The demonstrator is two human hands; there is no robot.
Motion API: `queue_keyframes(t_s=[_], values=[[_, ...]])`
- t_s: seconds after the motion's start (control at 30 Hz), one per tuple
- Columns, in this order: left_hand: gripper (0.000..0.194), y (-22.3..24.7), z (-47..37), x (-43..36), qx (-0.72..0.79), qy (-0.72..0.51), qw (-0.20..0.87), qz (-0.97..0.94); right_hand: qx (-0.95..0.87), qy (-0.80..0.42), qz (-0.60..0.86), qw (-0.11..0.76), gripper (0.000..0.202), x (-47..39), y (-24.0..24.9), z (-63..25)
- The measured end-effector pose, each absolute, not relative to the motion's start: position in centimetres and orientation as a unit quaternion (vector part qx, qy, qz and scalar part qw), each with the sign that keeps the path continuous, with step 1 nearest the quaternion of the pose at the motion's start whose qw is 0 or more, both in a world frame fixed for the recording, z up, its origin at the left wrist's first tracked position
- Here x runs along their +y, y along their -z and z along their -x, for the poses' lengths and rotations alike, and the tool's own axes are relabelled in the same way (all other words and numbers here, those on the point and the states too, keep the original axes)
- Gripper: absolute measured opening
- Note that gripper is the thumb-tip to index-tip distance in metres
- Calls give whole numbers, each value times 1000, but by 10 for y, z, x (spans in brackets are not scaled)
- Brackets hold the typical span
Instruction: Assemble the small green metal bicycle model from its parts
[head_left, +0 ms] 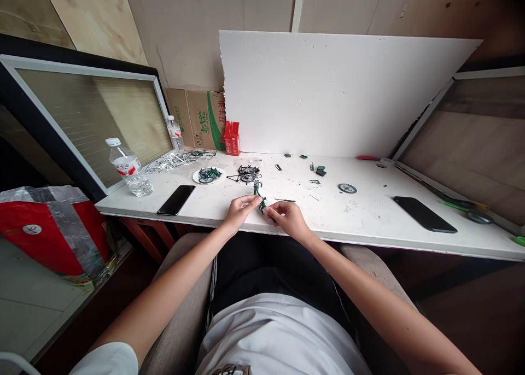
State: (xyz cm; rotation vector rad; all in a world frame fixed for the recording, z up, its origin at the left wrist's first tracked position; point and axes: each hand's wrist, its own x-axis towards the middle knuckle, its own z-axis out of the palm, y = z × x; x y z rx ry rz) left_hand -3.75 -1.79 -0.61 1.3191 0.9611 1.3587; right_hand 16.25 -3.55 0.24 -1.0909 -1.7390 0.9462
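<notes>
Near the front edge of the white table, my left hand (pixel 241 210) pinches a small green model part (pixel 261 203) from the left. My right hand (pixel 289 217) is closed at the lower right of that part, with thumb and forefinger together on something dark and small that I cannot make out. Just behind the hands are black model pieces (pixel 248 173). A white plate (pixel 222 174) to their left bears green and black parts. A spoked wheel (pixel 347 188) lies to the right, and small dark green pieces (pixel 320 170) are scattered behind it.
A black phone (pixel 176 200) and a water bottle (pixel 130 170) stand or lie at the left, with plastic frames (pixel 176 160) behind. Another phone (pixel 424 214) and green-handled scissors (pixel 459 205) are at the right. A white board (pixel 328 91) rises at the back beside a small red box (pixel 232 139).
</notes>
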Motion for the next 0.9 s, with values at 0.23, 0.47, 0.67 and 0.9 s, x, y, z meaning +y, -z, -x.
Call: queue_keyframes(t_s=[0.23,0.47,0.67,0.9], values=[[46,5,38,-18,391,-561,490,-540,-631,-444,432,466,55,-37,0,-154],[46,7,38,-18,384,-561,494,-541,-621,-467,402,484,61,-41,1,-152],[47,10,39,-16,382,-556,494,-549,-623,-476,386,486,57,-40,4,-152],[47,13,41,-13,386,-558,488,-549,-639,-458,384,485,53,-40,4,-151]])
